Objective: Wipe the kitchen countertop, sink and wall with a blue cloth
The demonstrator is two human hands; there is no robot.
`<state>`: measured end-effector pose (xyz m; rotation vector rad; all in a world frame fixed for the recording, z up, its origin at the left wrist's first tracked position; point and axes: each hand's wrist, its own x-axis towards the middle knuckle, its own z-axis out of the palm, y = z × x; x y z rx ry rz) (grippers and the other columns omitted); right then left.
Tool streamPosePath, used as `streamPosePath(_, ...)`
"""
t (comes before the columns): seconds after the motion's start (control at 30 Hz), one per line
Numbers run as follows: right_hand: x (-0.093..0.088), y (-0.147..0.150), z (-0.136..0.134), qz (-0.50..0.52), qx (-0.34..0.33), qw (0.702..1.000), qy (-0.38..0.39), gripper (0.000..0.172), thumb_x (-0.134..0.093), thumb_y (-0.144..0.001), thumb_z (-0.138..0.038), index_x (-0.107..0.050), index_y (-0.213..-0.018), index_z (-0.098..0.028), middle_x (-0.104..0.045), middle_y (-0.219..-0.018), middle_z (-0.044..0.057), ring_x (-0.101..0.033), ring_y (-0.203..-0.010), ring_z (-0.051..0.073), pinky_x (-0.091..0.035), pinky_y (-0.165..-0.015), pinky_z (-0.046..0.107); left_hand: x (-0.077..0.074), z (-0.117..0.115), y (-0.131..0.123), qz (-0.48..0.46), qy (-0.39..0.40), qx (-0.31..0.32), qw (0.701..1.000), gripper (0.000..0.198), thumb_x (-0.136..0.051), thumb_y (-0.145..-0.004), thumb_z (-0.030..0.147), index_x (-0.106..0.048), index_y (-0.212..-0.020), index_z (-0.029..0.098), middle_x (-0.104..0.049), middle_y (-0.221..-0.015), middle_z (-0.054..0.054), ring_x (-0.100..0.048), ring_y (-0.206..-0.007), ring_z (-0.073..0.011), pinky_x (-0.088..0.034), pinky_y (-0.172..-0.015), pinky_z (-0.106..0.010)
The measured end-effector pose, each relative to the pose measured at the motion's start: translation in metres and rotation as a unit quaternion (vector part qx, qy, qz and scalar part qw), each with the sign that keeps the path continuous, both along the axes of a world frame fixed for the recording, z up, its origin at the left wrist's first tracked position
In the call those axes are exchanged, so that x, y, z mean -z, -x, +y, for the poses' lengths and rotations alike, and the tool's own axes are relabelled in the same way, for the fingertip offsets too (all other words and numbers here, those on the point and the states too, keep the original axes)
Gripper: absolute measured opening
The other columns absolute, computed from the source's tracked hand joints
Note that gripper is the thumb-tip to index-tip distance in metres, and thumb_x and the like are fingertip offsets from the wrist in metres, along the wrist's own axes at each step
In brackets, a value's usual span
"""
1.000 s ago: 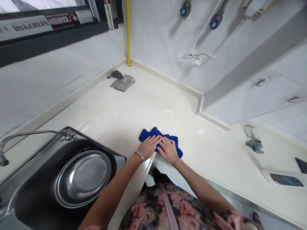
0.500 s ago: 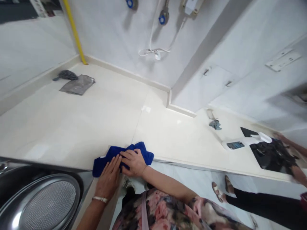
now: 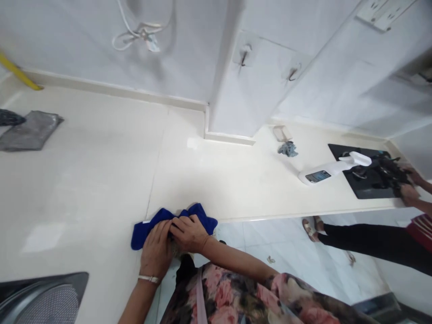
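A blue cloth (image 3: pixel 148 224) lies bunched at the front edge of the cream countertop (image 3: pixel 101 180). My left hand (image 3: pixel 155 249), with a bracelet on its wrist, lies flat on the cloth with the fingers stretched out. My right hand (image 3: pixel 189 233) is beside it, fingers curled and pressing on the cloth's right part. Both hands touch each other over the cloth.
A steel sink with a round strainer (image 3: pixel 43 301) shows at the bottom left. A grey bag (image 3: pixel 32 130) lies far left. A white spray bottle (image 3: pixel 332 168) and a small rag (image 3: pixel 288 148) lie to the right. Another person's hands (image 3: pixel 410 191) work at a black cooktop (image 3: pixel 366 175).
The view has swung right, so the sink has slid out to the left and the cooktop has come in. My hands stay on the blue cloth; the right fingers have curled.
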<state>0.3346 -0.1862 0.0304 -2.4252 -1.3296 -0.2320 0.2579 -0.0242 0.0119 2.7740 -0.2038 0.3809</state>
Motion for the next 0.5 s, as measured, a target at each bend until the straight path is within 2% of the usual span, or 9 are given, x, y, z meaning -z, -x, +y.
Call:
streamPosePath(0.2,0.000,-0.001,-0.067,0.006,0.062,0.998,-0.011,0.024,-0.051,-0.099,-0.030,-0.062,-0.117,-0.017,-0.068,-0.118,0.009,-0.053,-0.098,0.022,-0.032,-0.075,0.040,-0.011,-0.065,-0.020,0.001,-0.035,0.037,0.999,0.043,-0.042,-0.093,0.013,-0.049,-0.135,0.007,-0.062,-0.133,-0.018,-0.054,-0.127,-0.0326,-0.047,-0.105,-0.046)
streamPosePath(0.37,0.004,0.001,-0.122,0.014,0.094,0.995,-0.014,0.030,-0.054,-0.096,-0.030,-0.062,-0.123,-0.018,-0.068,-0.121,0.010,-0.054,-0.103,0.024,-0.032,-0.079,0.041,-0.015,-0.106,-0.039,0.001,-0.020,0.118,0.993,0.040,-0.048,-0.091,0.017,-0.056,-0.129,0.004,-0.065,-0.128,-0.019,-0.057,-0.122,-0.0317,-0.047,-0.104,-0.043)
streamPosePath(0.5,0.010,0.002,-0.164,0.024,0.120,0.992,-0.020,0.036,-0.057,-0.094,-0.028,-0.061,-0.128,-0.017,-0.067,-0.123,0.011,-0.053,-0.106,0.025,-0.032,-0.083,0.042,-0.018,-0.140,-0.054,-0.001,-0.016,0.154,0.988,0.037,-0.048,-0.094,0.017,-0.060,-0.127,0.006,-0.067,-0.127,-0.016,-0.058,-0.119,-0.0295,-0.048,-0.103,-0.041)
